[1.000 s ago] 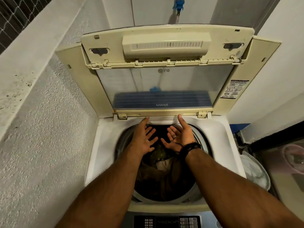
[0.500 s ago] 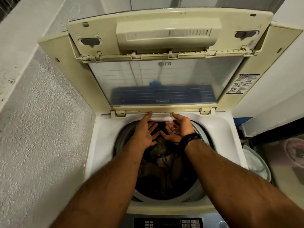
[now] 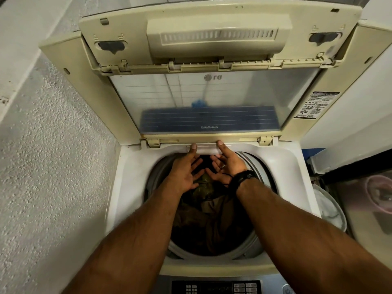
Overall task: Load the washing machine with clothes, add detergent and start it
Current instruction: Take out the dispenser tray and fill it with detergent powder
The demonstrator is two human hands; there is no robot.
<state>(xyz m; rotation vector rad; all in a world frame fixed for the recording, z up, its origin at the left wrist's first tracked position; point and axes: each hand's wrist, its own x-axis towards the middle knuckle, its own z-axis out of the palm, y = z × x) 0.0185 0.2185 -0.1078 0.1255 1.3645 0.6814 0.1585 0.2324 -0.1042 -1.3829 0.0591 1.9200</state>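
Washing machine (image 3: 131, 187): top-loading, white deck, set against a rough plastered wall (image 3: 53, 155) on the left.

Lid (image 3: 212, 49): cream, folded in two, raised upright at the rear; a clear pane in the lower half, a printed label (image 3: 316, 105) on its right frame.

Drum (image 3: 250, 245): round opening, grey rim, seen from above between the two forearms.

Clothes (image 3: 207, 225): dark brown and olive garments, piled inside the drum and filling much of it.

Control panel (image 3: 216, 287): dark, with rows of small buttons, at the near edge of the machine; partly cut off by the frame.

Round basin (image 3: 331, 211): pale, placed just beside the machine on the right, only partly seen.

Left hand (image 3: 184, 170): extended over the rear of the drum, fingers spread, thumb tip laid on the white strip at the back rim of the opening. Nothing is gripped.

Right hand (image 3: 227, 164): likewise spread, palm turned inward, thumb tip laid on the same strip, just beside the left thumb. Nothing is gripped.

Wristband (image 3: 241, 179): black, worn on the right wrist.
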